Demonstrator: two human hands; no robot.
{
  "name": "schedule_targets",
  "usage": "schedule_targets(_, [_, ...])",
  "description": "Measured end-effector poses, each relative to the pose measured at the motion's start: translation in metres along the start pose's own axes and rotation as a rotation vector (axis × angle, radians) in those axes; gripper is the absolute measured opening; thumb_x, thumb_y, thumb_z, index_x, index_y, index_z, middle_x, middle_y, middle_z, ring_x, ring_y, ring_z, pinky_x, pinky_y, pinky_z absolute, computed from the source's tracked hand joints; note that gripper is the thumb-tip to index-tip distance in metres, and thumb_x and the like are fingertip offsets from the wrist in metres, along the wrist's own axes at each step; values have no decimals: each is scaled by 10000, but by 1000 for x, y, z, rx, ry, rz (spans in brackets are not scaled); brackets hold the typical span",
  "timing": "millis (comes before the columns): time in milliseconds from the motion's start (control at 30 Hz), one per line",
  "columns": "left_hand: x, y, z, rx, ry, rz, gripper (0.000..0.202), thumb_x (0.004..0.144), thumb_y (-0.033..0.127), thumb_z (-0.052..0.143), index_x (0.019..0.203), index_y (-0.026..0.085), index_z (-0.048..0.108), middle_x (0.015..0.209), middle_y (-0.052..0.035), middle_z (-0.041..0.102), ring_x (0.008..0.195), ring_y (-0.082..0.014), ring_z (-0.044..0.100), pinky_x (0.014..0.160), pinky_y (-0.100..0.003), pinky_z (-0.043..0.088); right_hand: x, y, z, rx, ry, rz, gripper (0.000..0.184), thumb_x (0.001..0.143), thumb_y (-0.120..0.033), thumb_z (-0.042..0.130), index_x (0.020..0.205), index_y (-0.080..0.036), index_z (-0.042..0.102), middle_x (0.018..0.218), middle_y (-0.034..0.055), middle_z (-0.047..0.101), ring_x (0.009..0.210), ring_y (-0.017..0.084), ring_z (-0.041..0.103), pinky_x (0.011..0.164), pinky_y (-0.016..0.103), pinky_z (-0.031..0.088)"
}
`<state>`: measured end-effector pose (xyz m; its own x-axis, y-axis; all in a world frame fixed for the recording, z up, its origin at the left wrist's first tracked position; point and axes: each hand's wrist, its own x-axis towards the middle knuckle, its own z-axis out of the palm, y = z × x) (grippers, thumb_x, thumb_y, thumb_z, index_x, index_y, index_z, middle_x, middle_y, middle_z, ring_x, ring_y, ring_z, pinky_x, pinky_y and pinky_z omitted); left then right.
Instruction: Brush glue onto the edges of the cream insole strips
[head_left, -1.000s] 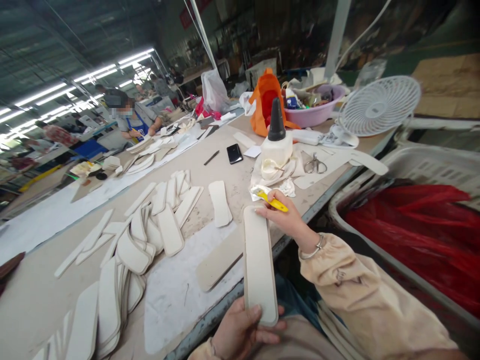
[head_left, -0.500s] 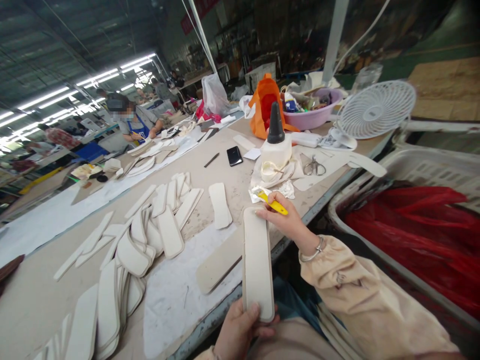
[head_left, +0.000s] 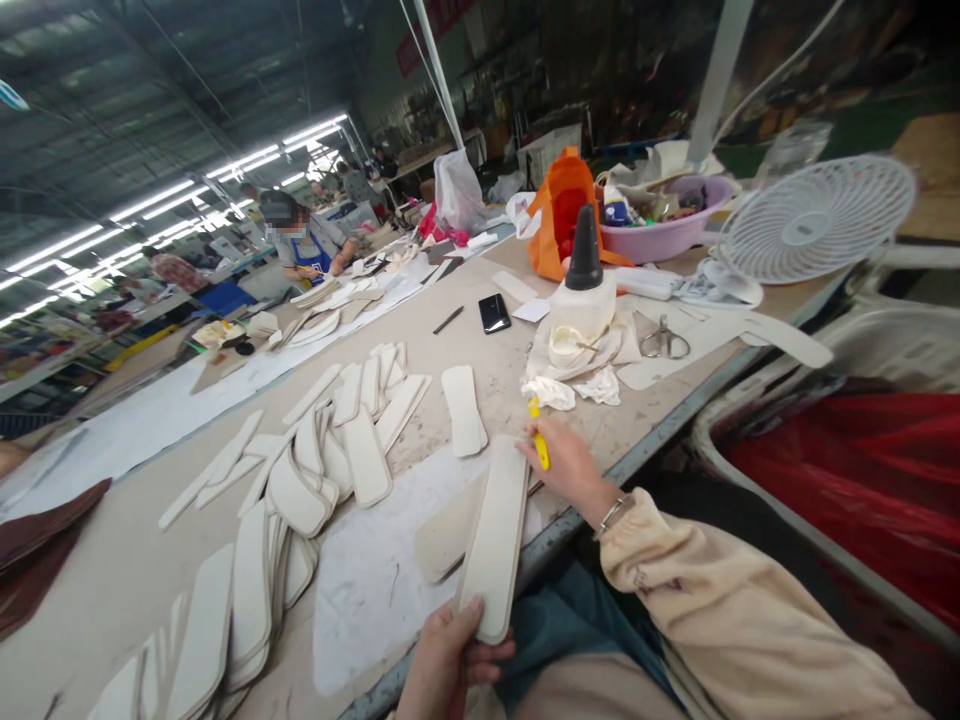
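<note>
My left hand [head_left: 457, 655] grips the near end of a long pale strip [head_left: 493, 545] with rounded corners, thumb on top and fingers below. The strip slants away from me over the table's edge. At its far end is my right hand [head_left: 566, 460], closed round a yellow-handled brush-like tool [head_left: 541, 448]; its tip is hard to make out. Under the held strip, another pale strip [head_left: 442, 530] lies partly on a white sheet [head_left: 364, 610]. Just beyond my right hand are crumpled white tissue [head_left: 551, 393] and a small cup [head_left: 564, 346] of pale stuff.
Many similar strips [head_left: 251, 590] lie in a fanned heap at left. Farther back are a black-capped bottle [head_left: 583, 300], scissors [head_left: 664, 340], a phone [head_left: 494, 313], an orange bag [head_left: 547, 245], a purple basin [head_left: 667, 238] and a fan [head_left: 817, 225]. A co-worker [head_left: 307, 245] works across the table.
The held strip has tilted, its near end swinging left with my left hand. My right hand has turned the yellow tool more upright. The whole view has shifted to the left.
</note>
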<state>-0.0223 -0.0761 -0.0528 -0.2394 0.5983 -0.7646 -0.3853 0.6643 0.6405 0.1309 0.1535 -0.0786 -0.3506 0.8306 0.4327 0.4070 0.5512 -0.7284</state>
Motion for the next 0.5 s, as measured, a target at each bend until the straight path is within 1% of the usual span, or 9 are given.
schedule_targets(33, [2,0,-2,-9,6,-13,416,740,426,727,927,70,621,775,-142,735,614,-185,710,410,-155,479,-2,-2,3,-28,-13,-49,112,854,-305,592,870,-213,531,876,72,622,932,272,590,810,421,476])
schedule_targets(67, [4,0,-4,-19,4,-28,420,734,427,732,925,72,616,770,-141,734,608,-184,710,408,-155,480,-5,-6,6,-46,-28,-101,118,847,-306,610,880,-211,547,922,91,630,1057,295,556,885,453,455])
schedule_targets(133, [9,-1,-6,-32,-14,-60,426,720,429,745,915,77,605,760,-143,733,595,-187,709,404,-160,480,-14,-18,13,-78,-77,-205,177,826,-347,653,903,-211,570,981,109,641,1250,312,437,1002,504,381])
schedule_targets(200, [13,-3,-8,-29,-30,-94,426,717,434,746,907,84,594,740,-141,732,575,-184,704,401,-162,476,-25,-33,21,-111,-149,-277,277,796,-433,687,929,-211,586,1048,115,643,1348,312,328,1067,547,297])
schedule_targets(300, [20,-7,-13,-14,-41,-141,422,707,448,751,883,104,581,711,-128,732,546,-174,695,409,-170,475,-38,-50,35,-148,-263,-340,426,734,-556,704,966,-213,600,1199,115,603,1398,317,238,1114,570,193])
schedule_targets(400, [27,-12,-20,-5,-52,-169,445,672,478,770,845,115,578,695,-121,731,544,-173,694,421,-170,461,-40,-53,46,-175,-293,-299,548,682,-650,689,994,-208,601,1212,126,598,1404,343,213,1117,591,157])
schedule_targets(500, [32,-18,-27,-9,-68,-185,475,651,516,771,827,118,581,663,-109,724,517,-169,682,435,-177,442,-31,-46,46,-220,-243,-186,542,701,-651,671,998,-204,596,1179,145,610,1402,368,208,1093,621,170])
